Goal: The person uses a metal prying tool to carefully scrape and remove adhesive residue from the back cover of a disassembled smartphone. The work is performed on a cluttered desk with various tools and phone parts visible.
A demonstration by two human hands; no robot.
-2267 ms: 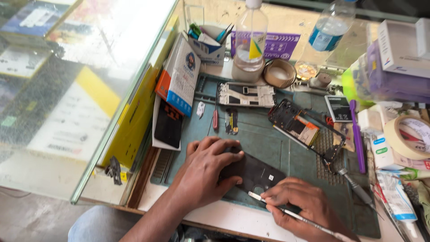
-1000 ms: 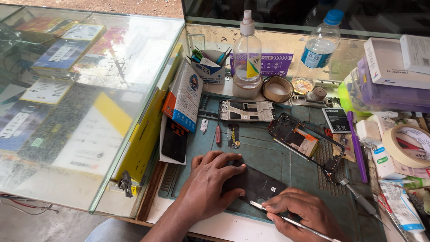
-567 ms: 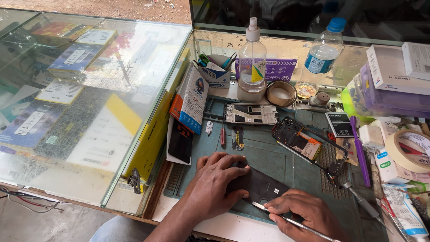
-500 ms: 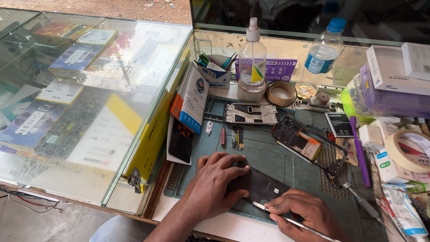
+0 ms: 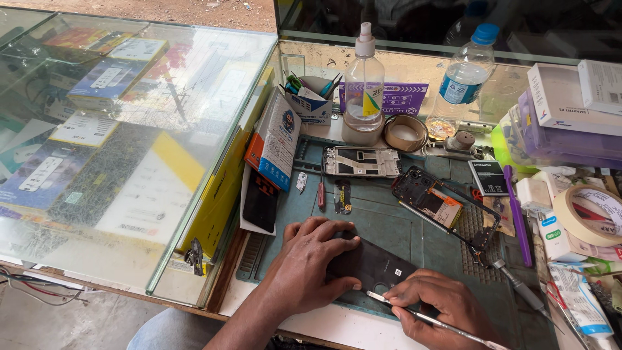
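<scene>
- Our left hand [image 5: 310,262] lies palm-down, fingers spread, pressing the black phone back cover [image 5: 372,264] flat;
- our right hand [image 5: 440,311] pinches a thin metal tool [image 5: 414,312], tip at the cover's edge.

Our left hand [image 5: 310,264] presses the black cover [image 5: 376,267] onto the mat [image 5: 376,217]. Our right hand [image 5: 440,310] touches a metal tool [image 5: 414,313] to its edge.
</scene>
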